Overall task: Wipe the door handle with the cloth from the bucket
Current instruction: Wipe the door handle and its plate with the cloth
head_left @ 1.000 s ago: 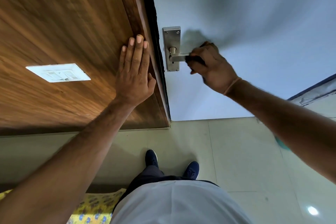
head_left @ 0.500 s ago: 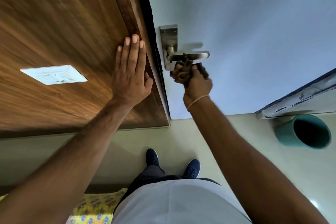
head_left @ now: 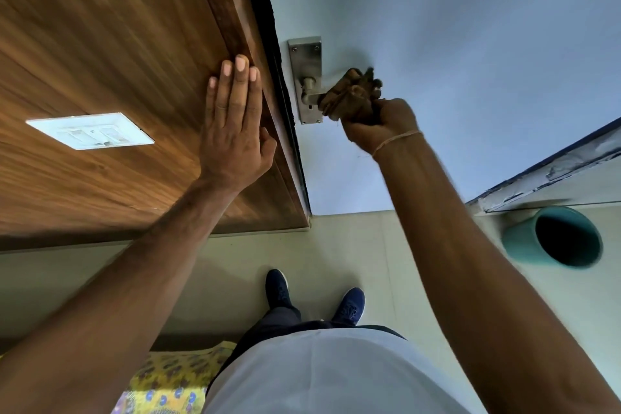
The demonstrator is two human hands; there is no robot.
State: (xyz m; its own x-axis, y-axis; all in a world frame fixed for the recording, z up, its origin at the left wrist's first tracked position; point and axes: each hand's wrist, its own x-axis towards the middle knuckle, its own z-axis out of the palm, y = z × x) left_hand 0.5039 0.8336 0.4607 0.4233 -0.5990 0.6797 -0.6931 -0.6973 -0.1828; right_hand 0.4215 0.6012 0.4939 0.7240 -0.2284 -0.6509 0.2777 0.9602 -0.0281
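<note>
Right hand (head_left: 378, 123) grips the bunched cloth (head_left: 351, 94) over the door handle (head_left: 311, 96) — lever running 3-to-9 o'clock — left hand (head_left: 235, 131) flat, splayed at 9 o'clock.

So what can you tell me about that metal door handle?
The brushed silver metal door handle sits on a tall rectangular backplate with small screws at its top corners, fixed to the pale blue door near its edge. A round neck leads to a lever, mostly hidden under the bunched brown cloth that the right hand presses around it.
</note>
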